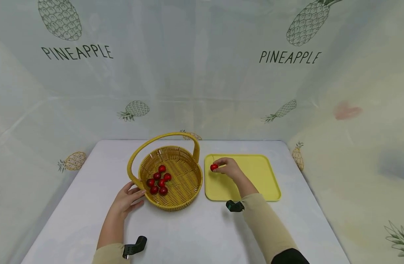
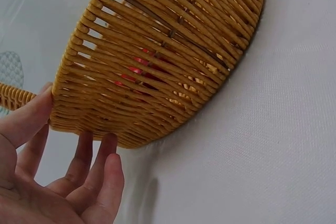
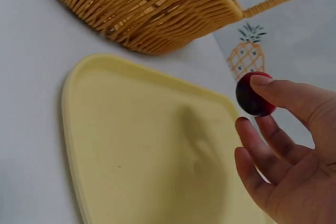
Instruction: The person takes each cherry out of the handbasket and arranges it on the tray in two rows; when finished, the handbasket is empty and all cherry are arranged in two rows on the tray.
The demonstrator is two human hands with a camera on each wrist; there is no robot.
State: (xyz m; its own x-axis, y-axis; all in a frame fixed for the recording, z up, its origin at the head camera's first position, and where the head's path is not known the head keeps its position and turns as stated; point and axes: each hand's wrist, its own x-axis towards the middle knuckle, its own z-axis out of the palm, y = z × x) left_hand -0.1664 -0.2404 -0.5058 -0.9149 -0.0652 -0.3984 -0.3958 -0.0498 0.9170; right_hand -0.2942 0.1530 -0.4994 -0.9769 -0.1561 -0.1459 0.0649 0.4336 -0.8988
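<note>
Your left hand (image 1: 125,199) grips the centre-left basket (image 1: 183,179), seven cherries (image 1: 161,183) already inside, and your right hand (image 1: 230,169) pinches one unplaced cherry (image 1: 213,167) above the tray (image 1: 256,178) right of centre.

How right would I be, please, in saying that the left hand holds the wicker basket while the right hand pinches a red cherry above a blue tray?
One detail is wrong: the tray is yellow, not blue, as the head view shows. The left hand does hold the wicker basket, and the right hand pinches a red cherry.
</note>
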